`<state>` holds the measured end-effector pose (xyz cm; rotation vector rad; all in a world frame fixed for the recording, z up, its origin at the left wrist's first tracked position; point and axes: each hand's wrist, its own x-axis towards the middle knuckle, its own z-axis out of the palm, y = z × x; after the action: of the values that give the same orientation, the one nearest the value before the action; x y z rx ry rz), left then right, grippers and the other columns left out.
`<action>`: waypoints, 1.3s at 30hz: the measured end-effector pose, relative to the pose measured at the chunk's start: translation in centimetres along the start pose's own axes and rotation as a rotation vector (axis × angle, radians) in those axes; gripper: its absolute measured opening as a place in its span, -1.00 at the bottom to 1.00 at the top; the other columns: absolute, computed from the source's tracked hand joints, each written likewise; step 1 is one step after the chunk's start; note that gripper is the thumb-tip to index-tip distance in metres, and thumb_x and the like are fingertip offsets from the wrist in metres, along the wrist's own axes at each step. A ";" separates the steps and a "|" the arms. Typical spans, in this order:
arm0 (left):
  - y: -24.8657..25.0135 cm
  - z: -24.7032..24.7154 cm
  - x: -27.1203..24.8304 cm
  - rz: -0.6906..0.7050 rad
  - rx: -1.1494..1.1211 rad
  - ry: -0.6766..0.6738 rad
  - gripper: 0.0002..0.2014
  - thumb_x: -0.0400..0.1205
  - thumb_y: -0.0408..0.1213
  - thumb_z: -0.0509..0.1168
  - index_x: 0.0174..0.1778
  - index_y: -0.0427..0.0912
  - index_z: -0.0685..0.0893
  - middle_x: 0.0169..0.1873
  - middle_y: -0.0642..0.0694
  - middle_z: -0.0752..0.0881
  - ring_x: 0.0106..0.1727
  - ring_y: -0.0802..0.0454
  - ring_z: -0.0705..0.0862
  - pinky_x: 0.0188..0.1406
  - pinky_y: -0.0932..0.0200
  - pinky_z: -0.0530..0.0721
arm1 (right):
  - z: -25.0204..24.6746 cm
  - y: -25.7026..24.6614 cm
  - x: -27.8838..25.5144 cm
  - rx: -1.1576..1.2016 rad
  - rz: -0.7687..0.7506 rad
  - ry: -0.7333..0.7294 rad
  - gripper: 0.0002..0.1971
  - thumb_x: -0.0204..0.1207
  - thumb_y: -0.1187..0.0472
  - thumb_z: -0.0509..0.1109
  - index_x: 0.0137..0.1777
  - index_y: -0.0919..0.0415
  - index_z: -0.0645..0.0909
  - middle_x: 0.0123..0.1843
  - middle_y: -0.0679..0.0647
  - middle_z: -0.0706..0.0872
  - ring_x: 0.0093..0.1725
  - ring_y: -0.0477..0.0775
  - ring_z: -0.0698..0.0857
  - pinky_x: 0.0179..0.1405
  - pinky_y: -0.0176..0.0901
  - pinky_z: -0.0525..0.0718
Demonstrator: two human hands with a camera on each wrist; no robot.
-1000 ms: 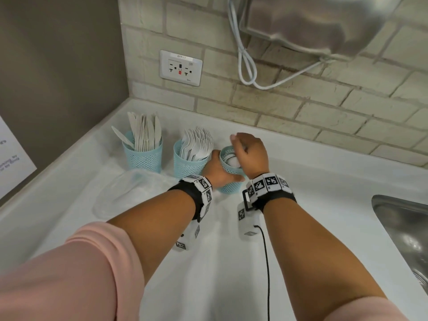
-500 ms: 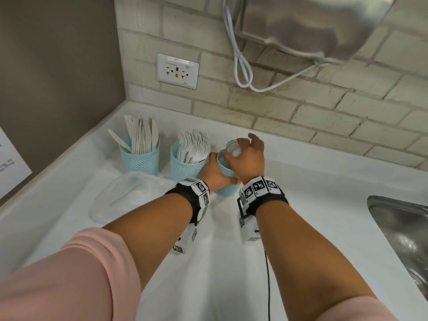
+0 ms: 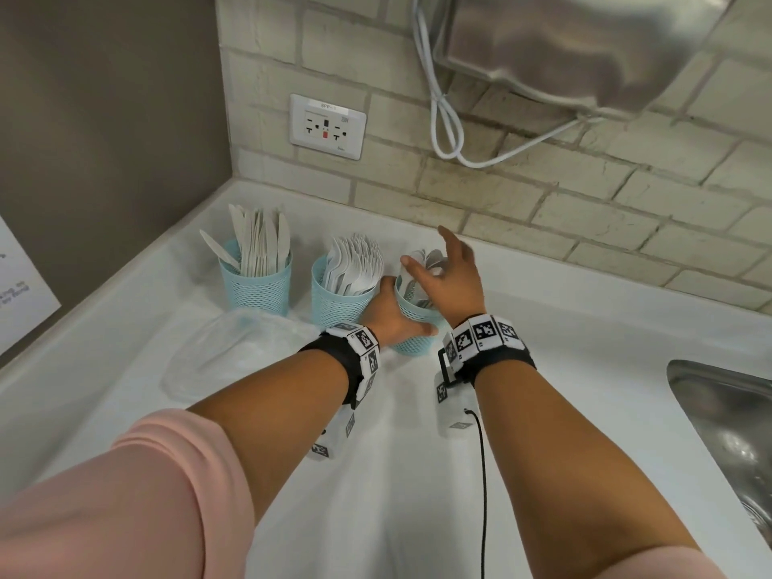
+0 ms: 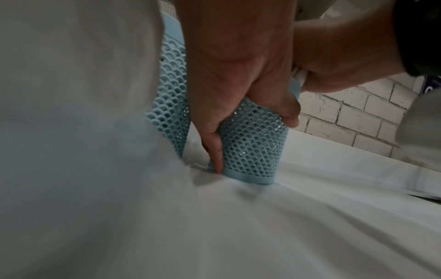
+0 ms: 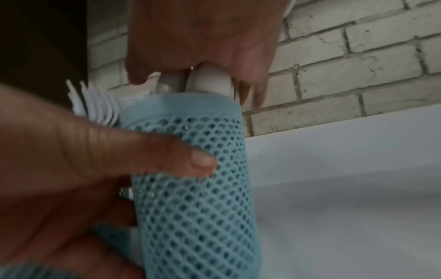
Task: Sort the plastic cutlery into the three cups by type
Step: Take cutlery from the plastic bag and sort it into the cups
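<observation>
Three light-blue mesh cups stand in a row by the back wall: the knife cup [image 3: 255, 286], the fork cup [image 3: 334, 298] and the spoon cup [image 3: 413, 317]. My left hand [image 3: 388, 323] grips the spoon cup [image 4: 253, 143] around its side, thumb in front [image 5: 167, 154]. My right hand [image 3: 451, 282] hovers over the cup's mouth with fingers spread and straight. Its palm [image 5: 203, 34] rests on the white spoon bowls [image 5: 210, 79] that stick out of the cup [image 5: 198, 188]. Fork tines [image 5: 95, 102] show behind.
A crumpled clear plastic bag [image 3: 234, 357] lies on the white counter in front of the knife and fork cups. A steel sink [image 3: 731, 432] is at the right. On the brick wall are an outlet [image 3: 328, 126] and a metal hand dryer [image 3: 585, 48] with a looped cable.
My right hand has gone from curled over the spoons to spread, straight fingers above them. The left hand keeps its grip on the spoon cup.
</observation>
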<state>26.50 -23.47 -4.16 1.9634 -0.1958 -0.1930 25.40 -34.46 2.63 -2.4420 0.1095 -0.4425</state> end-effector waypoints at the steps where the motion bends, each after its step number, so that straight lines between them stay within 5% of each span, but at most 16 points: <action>1: 0.0 0.0 0.0 0.005 -0.009 -0.005 0.05 0.19 -0.10 0.67 0.49 -0.20 0.18 0.36 -0.11 0.51 0.37 -0.08 0.53 0.34 0.06 0.52 | -0.1 0.0 0.1 0.051 -0.026 -0.075 -0.20 0.37 -0.28 0.42 0.57 -0.05 0.25 0.46 0.13 0.48 0.37 0.13 0.54 0.27 -0.05 0.52; 4: 0.0 0.1 0.0 0.013 -0.023 -0.016 0.06 0.21 -0.13 0.66 0.51 -0.18 0.14 0.39 -0.10 0.50 0.40 -0.07 0.51 0.37 0.09 0.49 | -0.2 -0.2 0.0 -0.017 -0.141 -0.153 -0.26 0.37 -0.21 0.47 0.53 -0.01 0.36 0.29 0.08 0.66 0.23 0.07 0.66 0.19 -0.13 0.61; 9: -0.1 0.1 0.2 -0.007 -0.021 -0.008 -0.02 0.22 -0.17 0.65 0.45 -0.17 0.20 0.31 -0.11 0.54 0.33 -0.08 0.56 0.32 0.05 0.54 | 0.1 -0.1 0.6 -0.017 0.018 -0.113 -0.19 0.38 -0.18 0.48 0.58 0.02 0.28 0.41 0.13 0.56 0.36 0.12 0.57 0.24 -0.12 0.52; 12: 0.0 0.1 0.2 -0.007 -0.010 0.002 0.01 0.22 -0.16 0.66 0.48 -0.18 0.18 0.34 -0.11 0.52 0.34 -0.07 0.54 0.35 0.04 0.52 | 0.4 -0.2 0.7 -0.077 -0.107 -0.174 -0.48 0.39 -0.05 0.50 0.34 0.08 0.58 0.21 0.11 0.68 0.18 0.08 0.65 0.04 -0.27 0.48; 15: 0.0 0.2 0.2 0.011 0.004 0.010 -0.03 0.23 -0.16 0.65 0.45 -0.21 0.21 0.30 -0.13 0.52 0.31 -0.08 0.55 0.32 0.02 0.55 | 0.8 -0.6 0.2 0.066 -0.108 0.046 -0.81 0.42 0.18 0.46 -0.01 0.23 0.65 -0.07 0.16 0.71 -0.16 0.03 0.62 -0.17 -0.29 0.45; 17: 0.0 0.2 0.3 0.016 0.006 0.017 -0.07 0.23 -0.17 0.64 0.42 -0.20 0.22 0.26 -0.13 0.55 0.28 -0.10 0.58 0.29 -0.01 0.58 | 0.9 -1.1 0.1 0.267 -0.062 0.235 -0.86 0.46 0.25 0.40 0.00 0.22 0.62 -0.15 0.14 0.69 -0.26 0.01 0.59 -0.21 -0.19 0.54; 19: -0.1 0.2 0.4 0.018 0.010 0.013 -0.08 0.25 -0.22 0.63 0.42 -0.22 0.22 0.27 -0.14 0.54 0.29 -0.10 0.57 0.31 0.00 0.57 | 0.8 -1.5 0.2 0.270 -0.080 0.273 -0.73 0.49 0.25 0.30 0.19 0.17 0.59 -0.03 0.14 0.67 -0.11 0.07 0.64 -0.07 -0.02 0.66; 23: -0.1 0.1 0.3 0.028 0.009 0.010 -0.06 0.23 -0.22 0.65 0.42 -0.22 0.22 0.28 -0.15 0.53 0.29 -0.08 0.56 0.32 0.00 0.55 | 0.7 -1.4 0.3 -0.056 -0.201 -0.021 -0.50 0.44 0.09 0.08 0.36 0.04 0.58 0.38 0.12 0.58 0.30 0.18 0.55 0.28 0.05 0.53; 29: -0.1 0.0 0.3 0.019 -0.014 -0.006 -0.05 0.22 -0.23 0.65 0.42 -0.21 0.21 0.28 -0.12 0.51 0.30 -0.06 0.54 0.32 0.03 0.54 | 0.6 -0.3 1.1 -0.233 -0.116 0.010 -0.62 0.53 -0.11 0.29 -0.02 0.21 0.73 0.13 0.11 0.68 0.14 0.15 0.63 0.03 -0.08 0.61; 31: -0.1 0.0 0.2 0.019 -0.010 -0.003 -0.04 0.22 -0.21 0.66 0.42 -0.20 0.21 0.28 -0.11 0.52 0.28 -0.04 0.54 0.31 0.06 0.54 | 0.7 0.1 1.0 -0.244 -0.178 -0.044 -0.69 0.52 -0.03 0.34 -0.02 0.22 0.72 0.09 0.12 0.67 0.12 0.15 0.63 -0.01 -0.13 0.57; 35: 0.0 0.0 0.1 0.015 -0.020 -0.005 -0.05 0.19 -0.21 0.67 0.40 -0.18 0.22 0.26 -0.11 0.54 0.29 -0.07 0.56 0.32 0.01 0.56 | 0.3 0.1 0.6 -0.188 -0.019 0.047 -0.56 0.52 -0.04 0.34 0.31 0.17 0.56 0.23 0.19 0.62 0.22 0.21 0.59 0.11 -0.06 0.58; 39: 0.1 -0.1 -0.1 0.015 -0.007 0.002 -0.03 0.20 -0.19 0.67 0.41 -0.20 0.22 0.27 -0.11 0.54 0.28 -0.04 0.56 0.29 0.07 0.55 | 0.6 -0.1 0.0 -0.170 -0.164 -0.041 -0.72 0.47 0.03 0.41 0.06 0.21 0.69 0.07 0.16 0.65 -0.02 0.14 0.67 -0.08 -0.21 0.54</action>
<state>26.40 -23.42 -3.99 1.9548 -0.2086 -0.1813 25.57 -34.03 2.21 -2.6376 -0.0750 -0.4711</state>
